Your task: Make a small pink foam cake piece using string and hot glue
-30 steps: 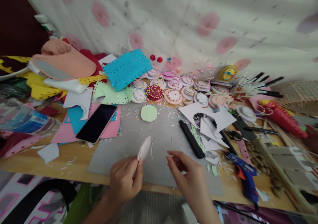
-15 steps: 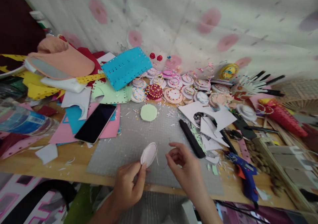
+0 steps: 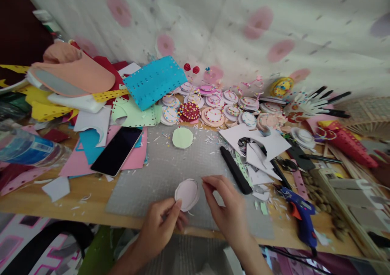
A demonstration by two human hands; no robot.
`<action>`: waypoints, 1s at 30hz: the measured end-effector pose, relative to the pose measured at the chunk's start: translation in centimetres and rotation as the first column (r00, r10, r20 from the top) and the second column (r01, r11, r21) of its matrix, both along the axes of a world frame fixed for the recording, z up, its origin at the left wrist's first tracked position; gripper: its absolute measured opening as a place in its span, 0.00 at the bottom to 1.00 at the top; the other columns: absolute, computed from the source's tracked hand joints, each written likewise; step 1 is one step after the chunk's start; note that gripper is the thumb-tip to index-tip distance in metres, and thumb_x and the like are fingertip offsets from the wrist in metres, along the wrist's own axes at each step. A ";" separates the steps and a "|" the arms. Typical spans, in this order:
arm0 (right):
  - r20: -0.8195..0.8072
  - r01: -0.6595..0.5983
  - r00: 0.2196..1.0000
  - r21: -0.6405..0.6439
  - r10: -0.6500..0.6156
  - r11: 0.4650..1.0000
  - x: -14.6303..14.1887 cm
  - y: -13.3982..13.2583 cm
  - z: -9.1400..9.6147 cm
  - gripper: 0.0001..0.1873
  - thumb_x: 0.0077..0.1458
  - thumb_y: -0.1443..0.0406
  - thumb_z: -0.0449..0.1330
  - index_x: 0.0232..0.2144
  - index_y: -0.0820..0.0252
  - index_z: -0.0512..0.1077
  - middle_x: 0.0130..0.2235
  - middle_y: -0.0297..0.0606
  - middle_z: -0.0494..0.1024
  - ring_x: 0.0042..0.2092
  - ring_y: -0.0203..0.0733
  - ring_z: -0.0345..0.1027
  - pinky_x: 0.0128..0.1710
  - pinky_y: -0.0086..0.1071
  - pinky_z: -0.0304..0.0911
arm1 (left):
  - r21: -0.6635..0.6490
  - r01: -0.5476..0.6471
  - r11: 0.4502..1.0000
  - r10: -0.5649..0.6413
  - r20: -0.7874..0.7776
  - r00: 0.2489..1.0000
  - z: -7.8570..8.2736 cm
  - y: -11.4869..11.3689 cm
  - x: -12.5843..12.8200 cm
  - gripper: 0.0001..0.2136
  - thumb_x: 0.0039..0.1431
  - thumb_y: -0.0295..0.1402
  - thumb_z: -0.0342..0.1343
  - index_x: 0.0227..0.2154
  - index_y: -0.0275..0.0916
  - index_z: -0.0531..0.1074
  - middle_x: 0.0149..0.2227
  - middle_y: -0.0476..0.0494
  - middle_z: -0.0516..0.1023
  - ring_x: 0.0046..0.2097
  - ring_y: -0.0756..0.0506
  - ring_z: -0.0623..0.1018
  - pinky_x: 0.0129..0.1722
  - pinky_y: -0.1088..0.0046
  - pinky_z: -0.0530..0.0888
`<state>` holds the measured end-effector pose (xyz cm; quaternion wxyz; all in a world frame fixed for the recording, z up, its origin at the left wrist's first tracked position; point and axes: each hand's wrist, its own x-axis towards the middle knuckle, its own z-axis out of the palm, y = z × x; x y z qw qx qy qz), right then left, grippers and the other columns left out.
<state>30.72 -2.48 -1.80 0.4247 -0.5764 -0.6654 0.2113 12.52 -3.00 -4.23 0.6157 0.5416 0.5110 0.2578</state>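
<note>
My left hand pinches the lower edge of a small pale pink foam disc with a white rim, held just above the grey mat. Close to the disc's right edge, my right hand has its thumb and forefinger pressed together; what they hold, if anything, is too small to make out. A pale green foam circle lies on the mat farther back. Several decorated round foam pieces are lined up behind it.
A black phone lies on pink sheets at left, beside a plastic bottle and piled coloured foam sheets. At right are a black stick, white paper scraps, scissors and a blue glue gun.
The disc has turned from nearly edge-on to facing me and has dropped lower toward the mat. My right hand has moved left, closer to the disc's edge.
</note>
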 end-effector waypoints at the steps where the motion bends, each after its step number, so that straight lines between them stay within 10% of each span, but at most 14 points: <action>1: -0.039 0.019 0.999 -0.015 -0.019 1.000 -0.1 -0.1 -0.1 0.08 0.61 0.71 0.54 0.40 0.58 0.71 0.35 0.39 0.77 0.37 0.39 0.73 0.37 0.32 0.70 | -0.013 -0.004 1.000 0.004 0.007 1.000 0.0 0.0 0.0 0.22 0.65 0.46 0.46 0.22 0.35 0.70 0.23 0.40 0.80 0.23 0.47 0.78 0.24 0.75 0.71; 11: -0.476 0.071 0.860 -0.240 -0.181 0.968 -1.9 0.4 -0.4 0.03 0.55 0.66 0.62 0.33 0.58 0.69 0.35 0.39 0.79 0.37 0.40 0.76 0.33 0.31 0.73 | 0.129 0.070 0.989 -0.055 -0.116 0.992 -0.1 0.1 -0.1 0.21 0.67 0.42 0.44 0.23 0.37 0.72 0.23 0.43 0.79 0.24 0.47 0.78 0.28 0.75 0.72; 30: -0.520 0.046 0.837 -0.247 -0.172 0.968 -1.8 1.8 -0.4 0.12 0.51 0.65 0.64 0.28 0.56 0.62 0.32 0.37 0.77 0.34 0.38 0.70 0.34 0.32 0.67 | 0.228 0.114 0.967 -0.067 -0.202 0.977 0.3 -0.2 -0.1 0.20 0.67 0.39 0.45 0.23 0.37 0.73 0.22 0.43 0.78 0.25 0.47 0.78 0.27 0.76 0.70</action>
